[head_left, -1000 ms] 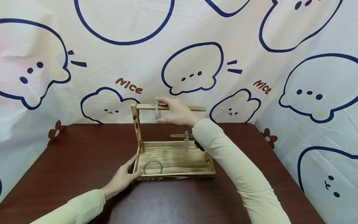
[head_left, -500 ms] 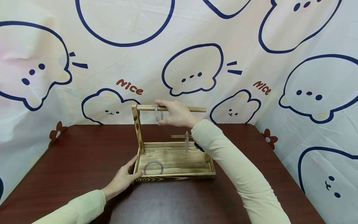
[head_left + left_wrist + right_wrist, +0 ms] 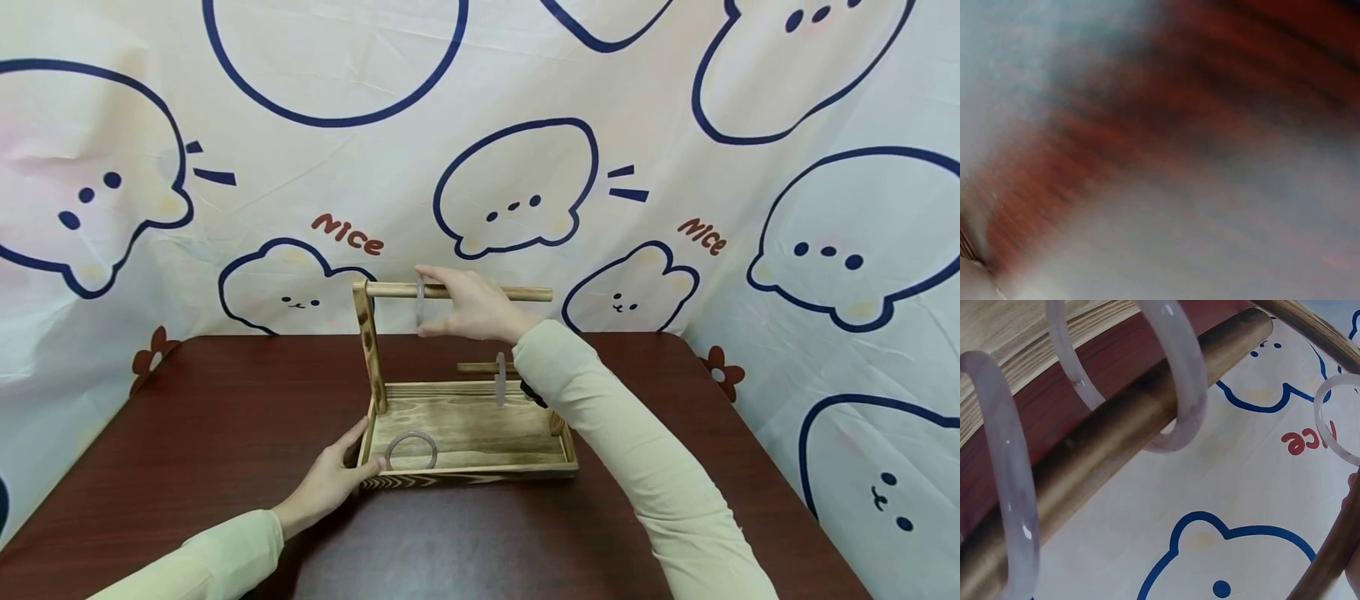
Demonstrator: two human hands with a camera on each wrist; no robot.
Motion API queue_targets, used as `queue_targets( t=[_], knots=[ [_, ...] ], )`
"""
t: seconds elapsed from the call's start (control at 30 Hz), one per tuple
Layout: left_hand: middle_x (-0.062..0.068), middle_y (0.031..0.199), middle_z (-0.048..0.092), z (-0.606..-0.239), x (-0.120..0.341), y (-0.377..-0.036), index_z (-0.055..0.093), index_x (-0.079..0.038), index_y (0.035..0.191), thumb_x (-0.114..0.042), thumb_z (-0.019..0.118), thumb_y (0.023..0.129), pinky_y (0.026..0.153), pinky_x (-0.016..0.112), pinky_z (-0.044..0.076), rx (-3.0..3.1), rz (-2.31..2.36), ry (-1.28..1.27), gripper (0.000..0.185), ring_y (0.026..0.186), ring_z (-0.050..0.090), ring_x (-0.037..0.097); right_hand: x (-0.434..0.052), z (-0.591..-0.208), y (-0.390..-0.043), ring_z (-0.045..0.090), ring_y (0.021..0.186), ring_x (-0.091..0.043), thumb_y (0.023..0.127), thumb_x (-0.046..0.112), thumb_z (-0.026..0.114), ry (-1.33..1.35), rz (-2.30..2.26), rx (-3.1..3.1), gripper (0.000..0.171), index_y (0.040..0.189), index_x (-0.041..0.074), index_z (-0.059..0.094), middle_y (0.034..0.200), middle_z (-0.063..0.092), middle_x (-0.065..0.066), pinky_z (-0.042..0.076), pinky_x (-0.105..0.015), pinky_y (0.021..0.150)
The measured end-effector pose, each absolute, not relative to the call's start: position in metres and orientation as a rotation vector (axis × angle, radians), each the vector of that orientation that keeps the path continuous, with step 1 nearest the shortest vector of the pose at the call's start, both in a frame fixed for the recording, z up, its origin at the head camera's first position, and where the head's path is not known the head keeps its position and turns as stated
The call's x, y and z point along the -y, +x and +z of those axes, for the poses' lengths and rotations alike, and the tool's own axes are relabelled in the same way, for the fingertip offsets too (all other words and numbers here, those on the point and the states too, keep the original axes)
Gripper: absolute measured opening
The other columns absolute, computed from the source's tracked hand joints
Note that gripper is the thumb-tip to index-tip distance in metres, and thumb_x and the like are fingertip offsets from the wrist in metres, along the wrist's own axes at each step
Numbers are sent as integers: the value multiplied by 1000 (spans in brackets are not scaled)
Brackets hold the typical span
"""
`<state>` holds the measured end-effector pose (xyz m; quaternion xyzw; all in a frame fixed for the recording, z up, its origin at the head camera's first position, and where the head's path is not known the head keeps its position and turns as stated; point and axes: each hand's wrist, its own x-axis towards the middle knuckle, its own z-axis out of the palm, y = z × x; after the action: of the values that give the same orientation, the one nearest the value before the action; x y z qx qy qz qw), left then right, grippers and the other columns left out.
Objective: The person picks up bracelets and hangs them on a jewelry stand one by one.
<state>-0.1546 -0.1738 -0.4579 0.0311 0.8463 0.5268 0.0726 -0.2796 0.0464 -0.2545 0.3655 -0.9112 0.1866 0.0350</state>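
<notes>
Pale translucent bangle (image 3: 421,304), thin, smooth, upright on rod (image 3: 525,292)

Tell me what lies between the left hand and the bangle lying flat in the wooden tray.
In the head view, only the tray's left wall stands between the left hand, which rests against it, and the flat bangle.

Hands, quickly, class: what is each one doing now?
Left hand: open, resting on the wooden tray.
Right hand: pinches a pale bangle on the top rod.

Dark red-brown table (image 3: 187,417). Behind it, a white backdrop cloth (image 3: 525,83) printed with blue-outlined cartoon animals and orange lettering, apparently "Nice".
</notes>
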Motion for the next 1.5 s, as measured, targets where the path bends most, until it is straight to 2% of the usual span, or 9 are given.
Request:
queue_targets(
  t=[0.2, 0.4, 0.6, 0.77, 0.83, 1.03, 1.23, 1.33, 1.5],
  knots=[
    [15, 145, 28, -459, 174, -155, 17, -15, 148, -32, 66, 84, 41, 24, 36, -2541, 1561, 61, 82, 39, 28, 7, -49, -254, -281, 36, 132, -19, 76, 41, 73, 1155, 835, 2763, 83, 144, 17, 31, 147, 35, 0, 31, -32, 107],
    [17, 149, 24, -459, 174, -155, 17, -12, 148, -33, 65, 85, 53, 25, 40, -2598, 1506, 99, 82, 43, 30, 8, -53, -254, -282, 38, 130, -25, 79, 36, 71, 1157, 1049, 2711, 77, 143, 17, 33, 146, 35, 0, 34, -35, 105],
    [18, 142, 31, -460, 174, -154, 17, -15, 148, -30, 67, 84, 41, 25, 38, -2509, 1595, 80, 83, 39, 34, 7, -56, -260, -280, 44, 126, -16, 83, 27, 68, 1051, 1351, 2551, 58, 135, 12, 46, 137, 47, -3, 36, -27, 103],
    [18, 143, 31, -461, 175, -154, 19, -11, 147, -30, 66, 84, 47, 24, 39, -2586, 1548, 100, 81, 41, 32, 7, -60, -261, -275, 48, 123, -13, 86, 21, 65, 1003, 1505, 2449, 48, 130, 11, 51, 133, 52, -6, 38, -24, 101],
    [17, 146, 30, -460, 175, -155, 20, -11, 147, -32, 66, 84, 58, 23, 42, -2637, 1498, 105, 80, 49, 39, 3, -61, -260, -271, 48, 123, -14, 86, 20, 65, 1005, 1524, 2448, 48, 130, 11, 50, 133, 52, -6, 38, -25, 101],
    [17, 146, 28, -458, 174, -155, 19, -10, 147, -32, 65, 85, 53, 25, 42, -2614, 1514, 117, 81, 48, 40, 9, -66, -258, -256, 51, 120, -15, 86, 20, 65, 1046, 1530, 2441, 46, 129, 10, 52, 130, 55, -6, 40, -27, 100],
    [17, 150, 21, -457, 175, -156, 18, -11, 148, -34, 64, 85, 65, 27, 41, -2624, 1493, 130, 81, 50, 39, 11, -74, -271, -235, 52, 118, -13, 86, 20, 65, 1095, 1537, 2448, 42, 125, 9, 56, 127, 57, -3, 41, -24, 98],
    [18, 149, 22, -457, 176, -155, 18, -12, 148, -33, 65, 85, 47, 25, 39, -2584, 1536, 123, 81, 39, 30, 8, -76, -278, -230, 53, 118, -15, 85, 19, 66, 1113, 1542, 2466, 41, 124, 8, 57, 126, 58, -3, 42, -24, 97],
    [18, 148, 25, -457, 175, -155, 18, -12, 148, -33, 65, 85, 46, 25, 40, -2586, 1534, 118, 81, 39, 32, 8, -80, -291, -226, 56, 114, -14, 86, 16, 65, 1152, 1534, 2472, 37, 121, 7, 59, 121, 61, -5, 47, -24, 90]
  ],
)
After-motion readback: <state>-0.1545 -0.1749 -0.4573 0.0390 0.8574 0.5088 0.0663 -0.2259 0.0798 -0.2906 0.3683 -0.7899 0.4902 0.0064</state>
